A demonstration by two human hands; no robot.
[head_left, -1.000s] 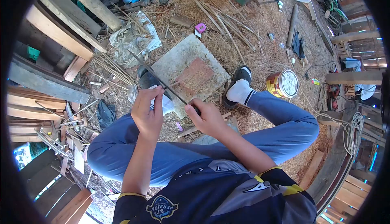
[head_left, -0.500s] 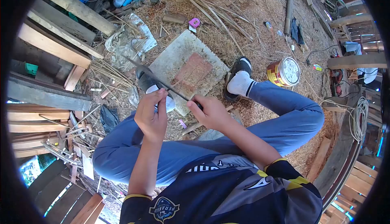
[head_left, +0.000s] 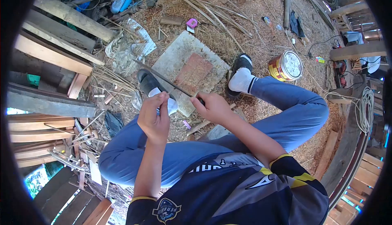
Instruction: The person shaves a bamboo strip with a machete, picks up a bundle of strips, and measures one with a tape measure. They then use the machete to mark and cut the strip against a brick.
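Observation:
My right hand (head_left: 214, 110) is closed around the dark handle of a long knife (head_left: 163, 78). Its narrow blade slants away to the upper left, past the fingertips of my left hand (head_left: 154, 116). Those fingers are pinched on what looks like a thin stick (head_left: 172, 88), small and hard to make out beside the blade. Beyond both hands a pale square board (head_left: 171, 55) lies on the ground, with a reddish rectangular patch (head_left: 194, 73) at its middle. My sandalled feet are at either side of the board.
A paint bucket (head_left: 290, 66) stands beyond my right knee. A pink tape measure (head_left: 192, 23) sits past the board. Long wooden strips (head_left: 220, 14) lie on the shavings, and crumpled plastic (head_left: 126, 47) is at the left. Stacked planks (head_left: 53, 53) edge the left side; coiled rope (head_left: 364, 112) hangs at the right.
The knife blade, blurred earlier, is now sharp and lies at a slightly different angle. Both hands keep nearly the same place and grip. The whole view has shifted slightly.

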